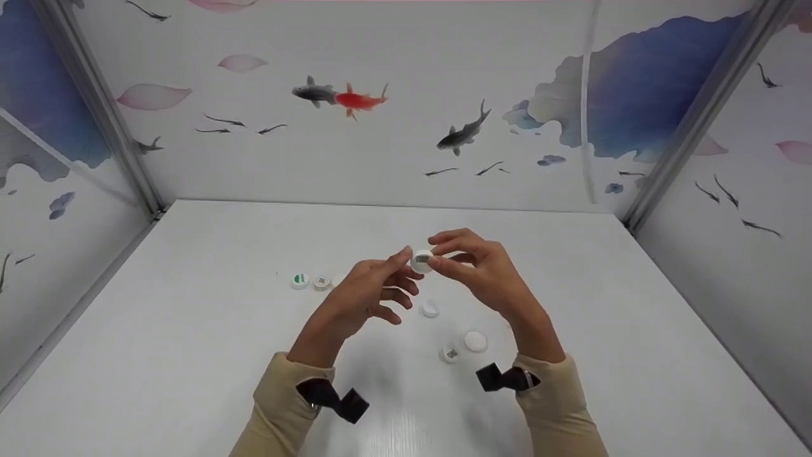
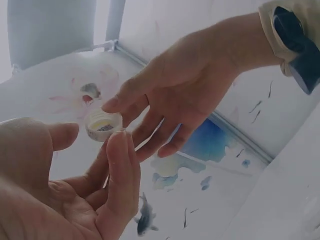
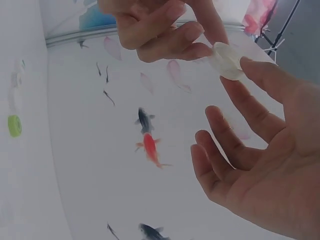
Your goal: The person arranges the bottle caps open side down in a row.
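Observation:
In the head view, a small round white cap (image 1: 421,262) with a square dark code print hangs above the table between both hands. My right hand (image 1: 491,273) pinches it by the rim with thumb and index finger, its other fingers spread in the right wrist view. My left hand (image 1: 361,293) is close on the other side, palm turned in and fingers loosely bent. The left wrist view shows its index fingertip right at the rim of the cap (image 2: 103,125), with the thumb a small gap away. Seen edge-on, the cap (image 3: 227,61) looks partly see-through.
On the white table (image 1: 190,349) lie a green-and-white cap (image 1: 300,280) and a code-printed cap (image 1: 321,282), left of the hands. Below them are a pale cap (image 1: 430,309), another code-printed cap (image 1: 450,353) and a plain white disc (image 1: 475,341). Fish-patterned panels surround the table.

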The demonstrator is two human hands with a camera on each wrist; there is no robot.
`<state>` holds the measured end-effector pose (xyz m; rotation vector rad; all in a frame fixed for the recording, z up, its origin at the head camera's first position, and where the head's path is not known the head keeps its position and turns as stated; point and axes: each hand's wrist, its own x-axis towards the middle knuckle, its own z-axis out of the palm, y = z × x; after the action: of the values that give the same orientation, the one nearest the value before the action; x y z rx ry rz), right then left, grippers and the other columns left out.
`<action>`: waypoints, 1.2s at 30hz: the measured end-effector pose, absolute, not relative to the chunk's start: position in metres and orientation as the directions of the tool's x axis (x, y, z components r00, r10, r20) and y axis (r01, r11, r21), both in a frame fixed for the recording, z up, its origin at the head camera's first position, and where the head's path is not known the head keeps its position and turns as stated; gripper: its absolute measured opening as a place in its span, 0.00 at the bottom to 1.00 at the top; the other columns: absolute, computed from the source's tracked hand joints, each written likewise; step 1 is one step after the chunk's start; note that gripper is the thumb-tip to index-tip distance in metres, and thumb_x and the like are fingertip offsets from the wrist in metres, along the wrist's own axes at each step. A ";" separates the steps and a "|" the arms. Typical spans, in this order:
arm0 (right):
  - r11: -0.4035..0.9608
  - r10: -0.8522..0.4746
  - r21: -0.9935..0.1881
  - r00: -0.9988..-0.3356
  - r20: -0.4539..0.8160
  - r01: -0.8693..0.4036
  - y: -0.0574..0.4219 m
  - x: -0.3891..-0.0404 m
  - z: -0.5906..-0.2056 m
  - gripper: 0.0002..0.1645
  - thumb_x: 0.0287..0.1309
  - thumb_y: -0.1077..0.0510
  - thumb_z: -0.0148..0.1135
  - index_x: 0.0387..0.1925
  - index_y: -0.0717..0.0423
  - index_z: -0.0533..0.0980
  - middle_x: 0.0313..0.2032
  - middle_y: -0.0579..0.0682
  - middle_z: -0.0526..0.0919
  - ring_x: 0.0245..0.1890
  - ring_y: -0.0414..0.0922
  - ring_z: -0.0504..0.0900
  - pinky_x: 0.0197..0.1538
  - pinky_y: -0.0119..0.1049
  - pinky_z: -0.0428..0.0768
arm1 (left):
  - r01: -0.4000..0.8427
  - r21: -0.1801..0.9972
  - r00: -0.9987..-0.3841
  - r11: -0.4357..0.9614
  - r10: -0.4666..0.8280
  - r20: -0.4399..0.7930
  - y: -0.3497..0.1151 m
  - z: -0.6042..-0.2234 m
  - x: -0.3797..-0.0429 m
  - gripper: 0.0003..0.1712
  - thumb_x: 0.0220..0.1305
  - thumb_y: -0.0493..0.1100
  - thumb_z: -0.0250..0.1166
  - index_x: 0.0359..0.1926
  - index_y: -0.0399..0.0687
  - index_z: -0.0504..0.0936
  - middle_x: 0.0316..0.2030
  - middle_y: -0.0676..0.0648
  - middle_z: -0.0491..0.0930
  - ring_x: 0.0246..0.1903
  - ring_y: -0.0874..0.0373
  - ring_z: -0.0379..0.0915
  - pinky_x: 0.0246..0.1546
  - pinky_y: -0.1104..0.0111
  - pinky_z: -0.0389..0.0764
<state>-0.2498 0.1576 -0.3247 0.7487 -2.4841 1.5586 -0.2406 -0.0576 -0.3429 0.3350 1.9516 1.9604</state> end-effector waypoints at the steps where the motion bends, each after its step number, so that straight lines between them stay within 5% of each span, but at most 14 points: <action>1: 0.348 -0.354 -0.806 -0.863 0.360 -0.479 0.158 -0.249 -0.325 0.09 0.62 0.59 0.68 0.43 0.59 0.85 0.56 0.54 0.81 0.56 0.50 0.81 0.59 0.44 0.80 | -0.100 0.995 -0.901 0.002 0.425 -0.091 -0.058 -0.344 -0.241 0.31 0.73 0.65 0.53 0.48 0.41 0.82 0.34 0.51 0.79 0.31 0.60 0.78 0.26 0.71 0.82; 7: 0.341 -0.407 -0.772 -0.825 0.393 -0.536 0.157 -0.248 -0.326 0.09 0.62 0.59 0.68 0.43 0.57 0.85 0.56 0.55 0.80 0.59 0.50 0.78 0.62 0.50 0.77 | -0.129 0.991 -0.884 -0.043 0.459 -0.095 -0.059 -0.346 -0.242 0.28 0.73 0.62 0.54 0.50 0.42 0.83 0.35 0.52 0.79 0.31 0.60 0.77 0.26 0.71 0.82; 19: 0.406 -0.356 -0.799 -0.882 0.309 -0.444 0.161 -0.249 -0.324 0.15 0.64 0.55 0.67 0.51 0.53 0.84 0.59 0.52 0.80 0.63 0.51 0.76 0.64 0.52 0.77 | 0.232 0.971 -0.922 0.057 0.330 0.201 -0.054 -0.351 -0.243 0.17 0.70 0.49 0.63 0.52 0.42 0.83 0.37 0.47 0.81 0.36 0.54 0.82 0.30 0.64 0.87; 36: 0.425 -0.380 -0.796 -0.883 0.275 -0.431 0.163 -0.256 -0.333 0.16 0.62 0.55 0.69 0.51 0.52 0.84 0.57 0.53 0.81 0.60 0.51 0.79 0.62 0.54 0.78 | 0.358 0.920 -0.892 0.157 0.348 0.288 -0.060 -0.359 -0.251 0.19 0.64 0.43 0.70 0.55 0.44 0.85 0.43 0.40 0.84 0.39 0.55 0.82 0.31 0.63 0.88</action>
<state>-0.2558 0.1627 -0.3330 0.7427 -2.6065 1.4811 -0.2514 -0.0601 -0.3588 0.7316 2.3955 1.9099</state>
